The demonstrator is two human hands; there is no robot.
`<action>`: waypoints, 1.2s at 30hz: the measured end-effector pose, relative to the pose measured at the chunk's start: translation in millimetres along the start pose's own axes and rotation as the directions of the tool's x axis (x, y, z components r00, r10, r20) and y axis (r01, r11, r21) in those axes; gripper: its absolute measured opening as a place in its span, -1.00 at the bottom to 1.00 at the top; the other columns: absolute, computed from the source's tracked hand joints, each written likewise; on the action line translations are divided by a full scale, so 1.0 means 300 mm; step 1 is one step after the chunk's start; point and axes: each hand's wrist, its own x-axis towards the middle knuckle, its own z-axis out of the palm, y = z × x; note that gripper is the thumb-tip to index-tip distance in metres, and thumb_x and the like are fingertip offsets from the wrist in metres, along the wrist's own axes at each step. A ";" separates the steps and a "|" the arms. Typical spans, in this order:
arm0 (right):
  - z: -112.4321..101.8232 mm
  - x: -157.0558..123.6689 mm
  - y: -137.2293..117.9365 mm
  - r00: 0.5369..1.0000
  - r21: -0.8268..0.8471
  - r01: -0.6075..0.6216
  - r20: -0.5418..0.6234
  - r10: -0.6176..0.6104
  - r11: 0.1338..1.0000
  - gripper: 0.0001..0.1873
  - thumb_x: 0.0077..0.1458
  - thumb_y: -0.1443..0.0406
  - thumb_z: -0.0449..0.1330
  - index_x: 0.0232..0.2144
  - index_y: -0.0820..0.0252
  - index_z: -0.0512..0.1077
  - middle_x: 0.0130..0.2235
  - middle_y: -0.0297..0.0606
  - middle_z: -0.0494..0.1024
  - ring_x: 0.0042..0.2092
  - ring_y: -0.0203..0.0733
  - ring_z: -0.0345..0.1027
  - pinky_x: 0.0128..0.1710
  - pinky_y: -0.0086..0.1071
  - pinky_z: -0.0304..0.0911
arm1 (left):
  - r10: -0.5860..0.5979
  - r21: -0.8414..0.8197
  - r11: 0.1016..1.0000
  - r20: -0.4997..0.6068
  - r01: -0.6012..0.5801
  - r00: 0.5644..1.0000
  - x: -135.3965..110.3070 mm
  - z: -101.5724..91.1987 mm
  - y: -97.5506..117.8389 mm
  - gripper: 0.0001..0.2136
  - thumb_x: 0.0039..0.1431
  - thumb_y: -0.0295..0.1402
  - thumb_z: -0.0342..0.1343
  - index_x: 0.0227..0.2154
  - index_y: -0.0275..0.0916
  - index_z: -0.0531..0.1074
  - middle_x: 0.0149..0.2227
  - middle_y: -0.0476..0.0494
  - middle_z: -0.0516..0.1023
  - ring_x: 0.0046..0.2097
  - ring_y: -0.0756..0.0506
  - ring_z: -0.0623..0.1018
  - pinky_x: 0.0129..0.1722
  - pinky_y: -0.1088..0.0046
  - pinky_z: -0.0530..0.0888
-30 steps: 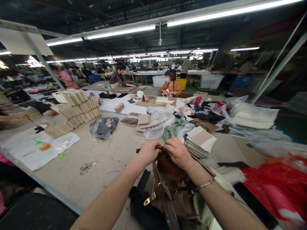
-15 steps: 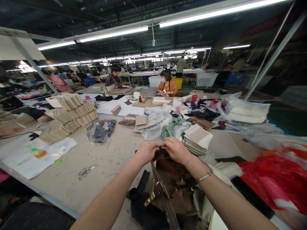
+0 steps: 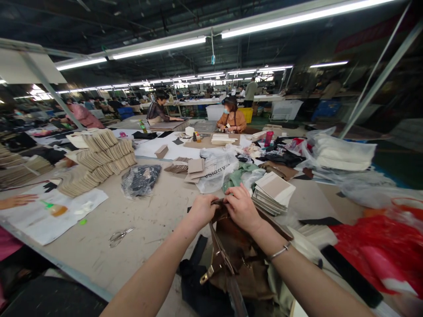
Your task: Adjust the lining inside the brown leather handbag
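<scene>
A brown leather bag [image 3: 236,257] with gold hardware stands on the worktable [image 3: 155,215] right in front of me. My left hand [image 3: 200,212] is closed in a grip on the far top edge of the bag. My right hand [image 3: 242,208] is closed on the same edge just to the right, the two hands almost touching. A silver bracelet [image 3: 278,252] rings my right wrist. Black fabric [image 3: 198,281] lies under and beside the bag.
Scissors [image 3: 120,235] lie left of my arms. A stack of grey-beige cards [image 3: 273,192] sits right of my hands, red plastic [image 3: 380,251] further right. Fanned card piles [image 3: 99,158], a black bagged bundle [image 3: 140,178] and a white plastic bag [image 3: 216,169] lie beyond. Another person's hand [image 3: 15,201] rests at far left; seated workers behind.
My hands stay gripped on the bag's top edge, shifting slightly. Another person's hand has come into view at the far left by the white sheet.
</scene>
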 end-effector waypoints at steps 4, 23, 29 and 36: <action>0.003 0.007 0.016 0.996 0.066 0.080 0.036 -0.082 0.995 -0.85 0.00 0.45 0.07 -0.44 0.12 0.39 -0.23 -0.27 0.40 -0.07 -0.10 0.16 0.14 0.07 -0.21 | -0.015 0.013 1.000 -0.016 0.016 1.000 0.001 0.009 -0.012 -0.83 -0.03 -0.45 0.04 -0.37 -0.23 0.50 -0.37 -0.06 0.56 -0.32 -0.04 0.47 -0.27 0.47 0.36; -0.037 0.037 0.068 0.964 0.286 0.034 0.245 -0.108 0.958 -0.90 0.01 0.45 0.07 -0.40 0.17 0.33 -0.22 -0.24 0.35 -0.20 -0.25 0.26 -0.19 -0.37 0.21 | 0.003 -0.028 1.000 -0.005 -0.003 1.000 0.001 0.005 -0.002 -0.86 -0.02 -0.40 0.07 -0.44 -0.22 0.53 -0.45 -0.01 0.56 -0.39 0.01 0.45 -0.39 0.54 0.31; -0.031 0.040 0.061 0.965 0.250 -0.008 0.257 -0.058 0.968 -0.86 -0.02 0.48 0.07 -0.38 0.16 0.30 -0.30 -0.27 0.37 -0.22 -0.24 0.25 -0.21 -0.37 0.18 | 0.044 -0.010 0.999 -0.022 -0.044 0.999 0.002 0.011 -0.007 -0.83 0.04 -0.41 0.02 -0.49 -0.25 0.52 -0.49 -0.03 0.54 -0.42 0.01 0.44 -0.41 0.54 0.29; -0.030 0.044 0.071 0.962 0.234 -0.050 0.274 -0.016 0.971 -0.89 -0.02 0.46 0.10 -0.41 0.18 0.31 -0.35 -0.30 0.38 -0.25 -0.26 0.25 -0.25 -0.41 0.16 | 0.063 0.027 0.998 -0.011 -0.062 0.998 0.004 0.008 -0.002 -0.80 0.07 -0.38 -0.01 -0.49 -0.24 0.52 -0.50 -0.04 0.54 -0.43 0.00 0.44 -0.42 0.52 0.28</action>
